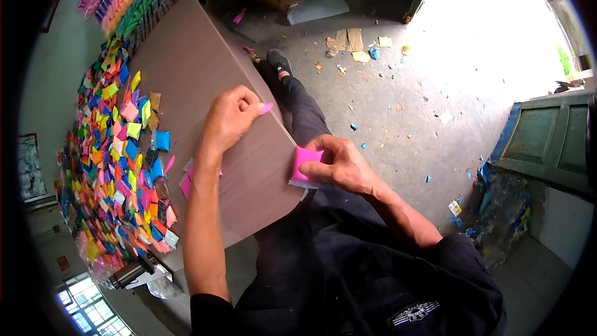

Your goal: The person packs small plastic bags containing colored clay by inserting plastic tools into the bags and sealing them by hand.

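Clear packet of pink filling is gripped by right fingers; left fingers pinch a pink piece.

There's a brown desk on the left, a pale wall beyond, a bright paned window near left, a green door at right, and glare whitening the far grey floor.

Glossy plastic pink packet, matt wood-grained tabletop
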Demonstrator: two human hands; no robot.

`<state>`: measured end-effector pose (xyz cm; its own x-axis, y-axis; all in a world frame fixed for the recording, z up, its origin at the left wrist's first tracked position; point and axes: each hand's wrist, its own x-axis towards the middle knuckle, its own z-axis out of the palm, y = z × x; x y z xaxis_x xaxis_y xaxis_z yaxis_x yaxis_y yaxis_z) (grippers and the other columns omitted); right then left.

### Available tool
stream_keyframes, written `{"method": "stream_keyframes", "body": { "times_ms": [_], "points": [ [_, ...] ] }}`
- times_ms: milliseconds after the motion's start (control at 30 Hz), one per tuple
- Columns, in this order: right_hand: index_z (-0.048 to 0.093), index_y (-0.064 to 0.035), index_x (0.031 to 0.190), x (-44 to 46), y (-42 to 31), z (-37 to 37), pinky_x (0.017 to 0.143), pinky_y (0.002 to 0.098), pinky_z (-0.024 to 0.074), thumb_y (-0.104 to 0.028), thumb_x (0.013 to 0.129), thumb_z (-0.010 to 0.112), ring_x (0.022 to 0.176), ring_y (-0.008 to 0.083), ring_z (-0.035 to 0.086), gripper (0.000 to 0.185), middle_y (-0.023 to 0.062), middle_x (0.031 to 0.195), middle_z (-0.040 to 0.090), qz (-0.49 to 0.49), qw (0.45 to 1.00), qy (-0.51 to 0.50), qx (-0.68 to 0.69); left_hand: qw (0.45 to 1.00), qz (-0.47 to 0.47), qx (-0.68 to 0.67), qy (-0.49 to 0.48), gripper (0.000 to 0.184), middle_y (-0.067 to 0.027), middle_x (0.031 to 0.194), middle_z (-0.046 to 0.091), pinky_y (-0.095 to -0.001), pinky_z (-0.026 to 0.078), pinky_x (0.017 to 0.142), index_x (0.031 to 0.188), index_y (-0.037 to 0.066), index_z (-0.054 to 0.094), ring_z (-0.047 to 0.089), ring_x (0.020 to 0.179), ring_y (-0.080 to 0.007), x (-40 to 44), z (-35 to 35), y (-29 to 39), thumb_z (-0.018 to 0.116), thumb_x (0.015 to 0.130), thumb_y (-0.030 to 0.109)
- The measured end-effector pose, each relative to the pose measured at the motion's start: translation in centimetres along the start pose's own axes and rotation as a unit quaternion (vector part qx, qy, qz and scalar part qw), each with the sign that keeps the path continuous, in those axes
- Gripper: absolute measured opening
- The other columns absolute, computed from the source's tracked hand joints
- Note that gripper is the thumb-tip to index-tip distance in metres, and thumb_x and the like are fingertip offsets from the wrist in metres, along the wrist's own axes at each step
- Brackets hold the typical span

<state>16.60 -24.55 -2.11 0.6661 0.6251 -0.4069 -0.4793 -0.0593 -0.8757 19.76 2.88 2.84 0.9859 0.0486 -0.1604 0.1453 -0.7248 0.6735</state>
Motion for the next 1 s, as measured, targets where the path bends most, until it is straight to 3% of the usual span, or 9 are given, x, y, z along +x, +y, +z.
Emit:
{"method": "stream_keyframes", "body": {
  "times_ms": [67, 133, 233, 300, 533, 633, 733, 900, 1000],
  "points": [
    [0.070, -0.0001, 0.110, 0.1, 0.4, -0.1, 0.074, 0.0275, 0.0529, -0.018, 0.087, 0.087, 0.082, 0.0082, 0.064, 0.033, 0.0015, 0.090, 0.071, -0.011, 1.000, 0.003, -0.022, 0.992, 0.003, 0.104, 0.075, 0.014, -0.0017, 0.062, 0.060, -0.0304, 0.045, 0.057, 0.085, 0.001, 0.069, 0.053, 0.060, -0.0062, 0.4, -0.9, -0.2, 0.076, 0.088, 0.012],
    [0.070, -0.0002, 0.110, 0.1, 0.4, 0.0, 0.074, 0.0275, 0.0528, -0.018, 0.087, 0.087, 0.082, 0.0082, 0.064, 0.033, 0.0017, 0.091, 0.071, -0.010, 1.000, 0.002, -0.015, 0.989, -0.006, 0.130, 0.063, 0.015, 0.0039, 0.065, 0.060, -0.0269, 0.042, 0.054, 0.085, -0.001, 0.068, 0.053, 0.062, -0.0045, 0.2, -1.9, 0.9, 0.075, 0.091, 0.011],
    [0.070, -0.0003, 0.110, 0.2, 0.1, 0.1, 0.074, 0.0277, 0.0528, -0.018, 0.087, 0.087, 0.082, 0.0083, 0.064, 0.034, 0.0019, 0.091, 0.071, -0.008, 1.000, 0.000, -0.006, 0.999, -0.031, 0.001, 0.011, 0.016, -0.0002, 0.064, 0.060, -0.0284, 0.043, 0.054, 0.085, -0.001, 0.069, 0.053, 0.061, -0.0051, -0.2, -1.7, 1.2, 0.075, 0.091, 0.012],
    [0.070, -0.0004, 0.111, -0.3, -0.1, 0.1, 0.075, 0.0278, 0.0530, -0.018, 0.087, 0.087, 0.083, 0.0085, 0.064, 0.035, 0.0019, 0.091, 0.071, -0.001, 1.000, 0.001, -0.006, 0.999, -0.033, 0.017, 0.010, 0.018, -0.0118, 0.066, 0.067, -0.0339, 0.048, 0.058, 0.085, -0.001, 0.070, 0.061, 0.056, -0.0194, -0.6, -0.5, 0.4, 0.074, 0.091, 0.015],
    [0.066, 0.0029, 0.118, -0.5, -0.1, 0.9, 0.080, 0.0284, 0.0552, -0.013, 0.088, 0.081, 0.087, 0.0111, 0.067, 0.037, 0.0056, 0.097, 0.071, -0.023, 0.999, 0.026, -0.012, 0.994, 0.020, 0.068, 0.082, 0.017, -0.0023, 0.073, 0.066, -0.0261, 0.046, 0.061, 0.090, -0.004, 0.071, 0.056, 0.067, -0.0064, -4.8, -0.3, 2.0, 0.074, 0.093, 0.013],
    [0.064, 0.0042, 0.120, -0.8, 0.3, 1.1, 0.079, 0.0293, 0.0563, -0.009, 0.089, 0.079, 0.088, 0.0120, 0.068, 0.036, 0.0075, 0.099, 0.072, -0.021, 0.999, 0.032, 0.030, 0.995, -0.033, -0.057, 0.080, 0.013, -0.0046, 0.075, 0.069, -0.0273, 0.048, 0.062, 0.091, -0.003, 0.072, 0.059, 0.067, -0.0081, -8.1, 2.5, 4.7, 0.074, 0.093, 0.010],
    [0.064, 0.0051, 0.121, -0.8, 0.7, 1.0, 0.080, 0.0301, 0.0571, -0.010, 0.090, 0.079, 0.091, 0.0127, 0.069, 0.038, 0.0077, 0.101, 0.073, -0.016, 0.998, 0.034, 0.041, 0.992, 0.010, -0.119, 0.046, 0.008, -0.0091, 0.081, 0.070, -0.0316, 0.050, 0.061, 0.090, 0.001, 0.071, 0.064, 0.066, -0.0152, -10.2, 5.3, 4.8, 0.075, 0.093, 0.008],
    [0.065, 0.0063, 0.122, -1.0, 0.2, 0.9, 0.082, 0.0303, 0.0572, -0.012, 0.092, 0.081, 0.094, 0.0131, 0.070, 0.039, 0.0086, 0.103, 0.074, 0.001, 0.999, 0.020, 0.050, 0.990, 0.088, -0.027, 0.102, 0.007, -0.0134, 0.081, 0.068, -0.0414, 0.052, 0.062, 0.089, 0.002, 0.070, 0.066, 0.069, -0.0328, -9.8, 6.6, 4.1, 0.074, 0.092, 0.006],
    [0.065, 0.0069, 0.122, -0.8, 0.2, 0.7, 0.083, 0.0302, 0.0569, -0.012, 0.093, 0.080, 0.094, 0.0134, 0.070, 0.038, 0.0089, 0.103, 0.074, 0.007, 0.999, 0.018, 0.038, 0.988, 0.084, -0.001, 0.126, 0.007, -0.0145, 0.081, 0.067, -0.0449, 0.052, 0.063, 0.088, 0.002, 0.069, 0.066, 0.072, -0.0371, -9.5, 6.5, 4.1, 0.073, 0.092, 0.006]
  ]
}}
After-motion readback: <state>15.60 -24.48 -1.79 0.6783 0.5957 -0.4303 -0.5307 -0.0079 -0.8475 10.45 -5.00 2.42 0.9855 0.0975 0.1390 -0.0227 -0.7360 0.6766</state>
